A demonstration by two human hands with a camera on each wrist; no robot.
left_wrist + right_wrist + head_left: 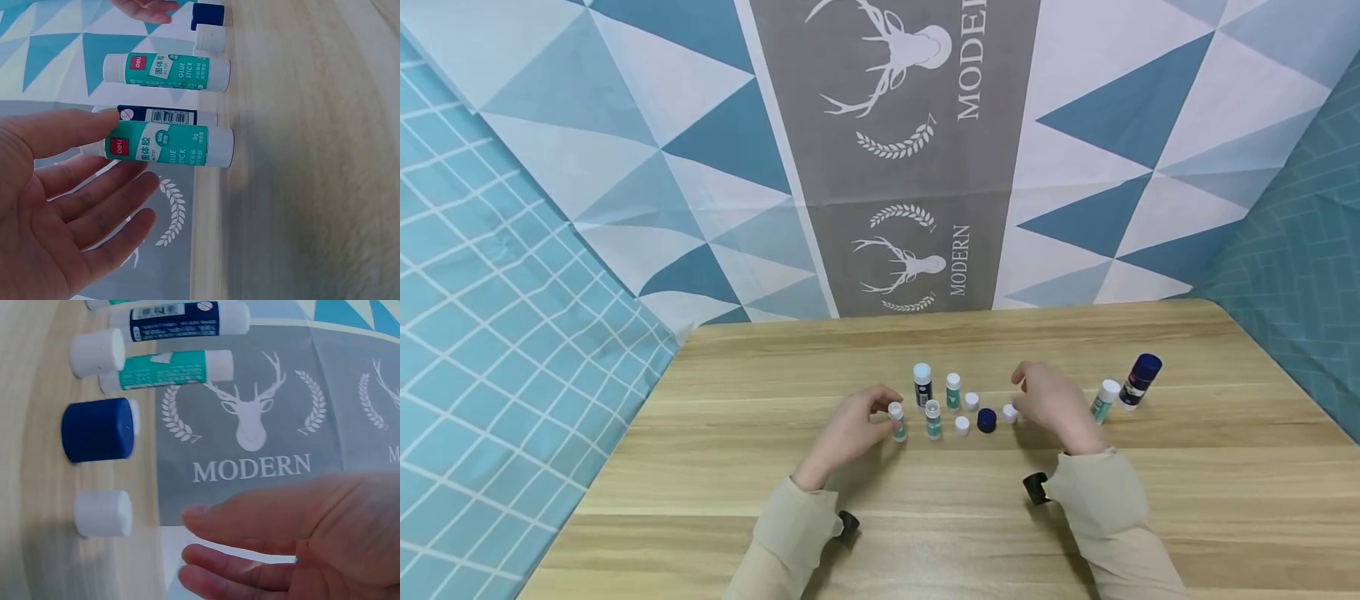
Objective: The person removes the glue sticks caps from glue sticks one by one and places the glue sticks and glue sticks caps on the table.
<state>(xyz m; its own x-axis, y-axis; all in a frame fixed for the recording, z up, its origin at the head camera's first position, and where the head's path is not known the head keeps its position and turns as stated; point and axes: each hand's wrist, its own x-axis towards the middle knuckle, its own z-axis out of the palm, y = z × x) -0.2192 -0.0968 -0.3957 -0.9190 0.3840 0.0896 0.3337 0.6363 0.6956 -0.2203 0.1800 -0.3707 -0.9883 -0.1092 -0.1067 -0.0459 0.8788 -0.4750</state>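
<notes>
My left hand (853,425) pinches a teal glue stick (178,145) between thumb and index finger; its other fingers are spread loosely. The stick stands upright on the wooden table. To its right is another upright teal glue stick (933,423), with a navy glue stick (922,390) and a smaller-looking teal one (953,393) behind. My right hand (1051,400) hovers beside a white cap (103,514), thumb and fingers apart with nothing between them. Nearby stand a navy cap (97,431) and two more white caps, one nearer (962,426) and one farther back (972,402).
Beyond my right hand stand a teal glue stick (1105,402) with a white cap and a larger navy glue stick (1140,382) with a navy cap. The wooden table (760,458) meets a patterned cloth (910,183) at its far edge.
</notes>
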